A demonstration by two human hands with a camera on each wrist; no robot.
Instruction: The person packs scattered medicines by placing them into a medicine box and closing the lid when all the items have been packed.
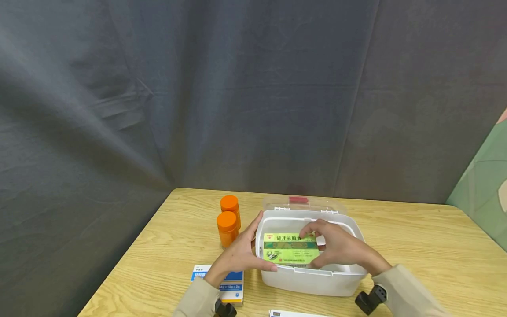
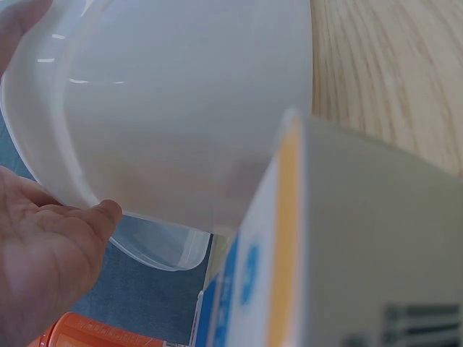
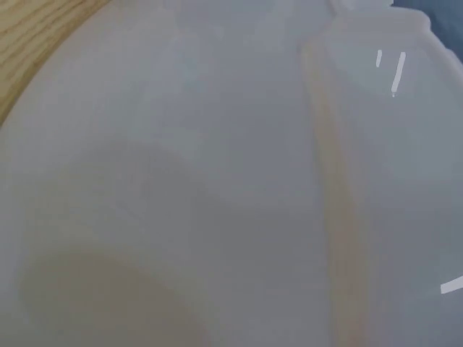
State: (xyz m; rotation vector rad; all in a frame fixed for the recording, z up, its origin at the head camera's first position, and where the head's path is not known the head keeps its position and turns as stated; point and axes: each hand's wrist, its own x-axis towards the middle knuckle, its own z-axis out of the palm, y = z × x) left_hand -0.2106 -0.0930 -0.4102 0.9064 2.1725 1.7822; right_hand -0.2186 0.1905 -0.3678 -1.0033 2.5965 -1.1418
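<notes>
Containers, left to right: I'm seeing a rear orange bottle (image 1: 230,205) and a front orange bottle (image 1: 228,231) standing close together, both with caps on. Right of them the white bin (image 1: 313,281) is sitting with its clear lid (image 1: 326,204) hanging open at the back, red latch (image 1: 298,200) showing. A green box (image 1: 287,248) is lying inside the bin, left part, printed face up; can't tell if it's touching the floor.

Around: a blue-and-white box (image 1: 231,288) is lying left of the bin, partly hidden by the left hand (image 1: 242,253) and sleeve. In the left wrist view it's looming close, blocking the lower right. A white box (image 1: 295,313) is poking in at the bottom edge, front of the bin. All of it is resting on the wood table (image 1: 420,246), with a grey curtain (image 1: 257,110) hanging behind.

Hands: left is spreading wide, fingers running along the bin's left rim, thumb lying at the front rim. Right hand (image 1: 338,244) is curling partway, gripping the green box's right end, fingers on the far edge, thumb on the near one. Right wrist view is mostly showing blurred bin wall.
</notes>
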